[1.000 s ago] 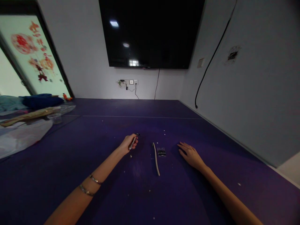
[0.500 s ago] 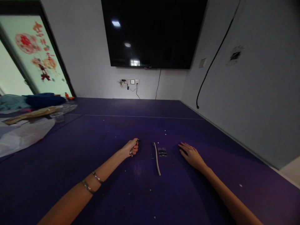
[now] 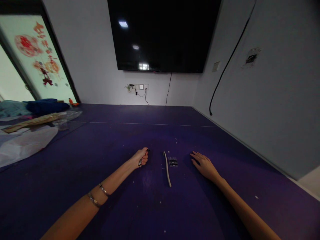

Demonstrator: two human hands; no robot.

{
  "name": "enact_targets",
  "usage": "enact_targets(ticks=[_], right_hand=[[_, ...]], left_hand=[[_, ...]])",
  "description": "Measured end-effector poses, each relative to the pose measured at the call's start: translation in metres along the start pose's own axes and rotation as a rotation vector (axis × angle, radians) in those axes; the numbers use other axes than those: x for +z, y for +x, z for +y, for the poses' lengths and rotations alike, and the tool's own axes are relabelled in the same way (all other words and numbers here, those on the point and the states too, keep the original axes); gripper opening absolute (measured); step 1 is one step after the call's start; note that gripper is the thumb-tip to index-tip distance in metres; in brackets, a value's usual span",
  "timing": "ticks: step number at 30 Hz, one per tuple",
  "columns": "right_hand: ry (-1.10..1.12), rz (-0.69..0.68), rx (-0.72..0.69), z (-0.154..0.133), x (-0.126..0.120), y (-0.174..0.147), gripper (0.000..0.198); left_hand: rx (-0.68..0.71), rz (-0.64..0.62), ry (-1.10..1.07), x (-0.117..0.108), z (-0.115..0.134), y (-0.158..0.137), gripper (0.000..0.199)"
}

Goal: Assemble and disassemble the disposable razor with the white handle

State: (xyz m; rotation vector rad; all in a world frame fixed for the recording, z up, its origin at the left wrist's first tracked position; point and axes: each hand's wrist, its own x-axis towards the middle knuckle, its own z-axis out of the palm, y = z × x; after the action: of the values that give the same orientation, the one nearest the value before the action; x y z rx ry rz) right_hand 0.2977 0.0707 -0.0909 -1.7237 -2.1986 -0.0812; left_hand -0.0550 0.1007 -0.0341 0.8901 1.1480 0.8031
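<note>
My left hand (image 3: 139, 156) is closed in a fist around a slim hand tool (image 3: 140, 162). A dark tip pokes out past the thumb and a pale and dark end shows below the palm; the fist hides its kind. To the right of the fist lies a short pale cable (image 3: 167, 170), roughly lengthwise, with a dark bit at its far end. Beside the cable is a small clear packet (image 3: 173, 162) with dark contents too small to name. My right hand (image 3: 204, 166) rests flat on the purple surface (image 3: 150, 213), fingers stretched out, apart from the packet.
White specks are scattered over the surface. At the left are plastic bags (image 3: 27, 145) and blue cloth (image 3: 47, 107). A television (image 3: 165, 36) hangs on the far wall above sockets (image 3: 141, 87). A black cable (image 3: 228, 61) dangles along the right wall.
Both hands stay nearly in place. The tool in my left fist has turned slightly, so less of its lower part shows between the fingers.
</note>
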Motion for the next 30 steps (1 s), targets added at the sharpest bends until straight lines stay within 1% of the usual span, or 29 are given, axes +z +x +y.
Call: enact_targets(ticks=[3, 6, 8, 10, 12, 13, 15, 17, 20, 24, 27, 30], right_hand=[[0.015, -0.01, 0.009, 0.001, 0.0, 0.0, 0.046], [0.058, -0.011, 0.025, 0.001, -0.004, 0.003, 0.045], [0.117, 0.029, 0.035, -0.005, -0.01, 0.009, 0.042], [0.234, 0.099, 0.013, -0.021, -0.019, 0.017, 0.038], [0.44, 0.143, -0.042, -0.045, -0.029, 0.026, 0.035], [0.572, 0.133, -0.058, -0.06, -0.034, 0.031, 0.034], [0.826, 0.081, -0.046, -0.093, -0.042, 0.039, 0.033], [1.039, 0.015, -0.005, -0.122, -0.047, 0.046, 0.036], [1.198, -0.064, 0.003, -0.154, -0.05, 0.054, 0.038], [1.273, -0.116, -0.016, -0.17, -0.048, 0.06, 0.036], [1.299, -0.125, -0.028, -0.173, -0.045, 0.061, 0.032], [1.336, -0.126, 0.0, -0.174, -0.043, 0.061, 0.03]], left_hand=[[0.1, -0.005, -0.009, 0.003, -0.001, -0.003, 0.033], [0.298, -0.052, 0.074, 0.005, -0.003, -0.009, 0.035], [0.441, -0.118, 0.185, 0.007, -0.004, -0.013, 0.037], [0.524, -0.177, 0.259, 0.009, -0.006, -0.018, 0.038], [0.556, -0.213, 0.275, 0.011, -0.008, -0.022, 0.039], [0.566, -0.226, 0.277, 0.013, -0.008, -0.024, 0.039], [0.582, -0.248, 0.28, 0.015, -0.01, -0.028, 0.039], [0.596, -0.256, 0.293, 0.017, -0.011, -0.031, 0.04], [0.598, -0.255, 0.31, 0.018, -0.013, -0.036, 0.042], [0.6, -0.272, 0.322, 0.02, -0.013, -0.042, 0.042], [0.599, -0.267, 0.333, 0.02, -0.013, -0.044, 0.042], [0.586, -0.264, 0.332, 0.021, -0.014, -0.045, 0.043]])
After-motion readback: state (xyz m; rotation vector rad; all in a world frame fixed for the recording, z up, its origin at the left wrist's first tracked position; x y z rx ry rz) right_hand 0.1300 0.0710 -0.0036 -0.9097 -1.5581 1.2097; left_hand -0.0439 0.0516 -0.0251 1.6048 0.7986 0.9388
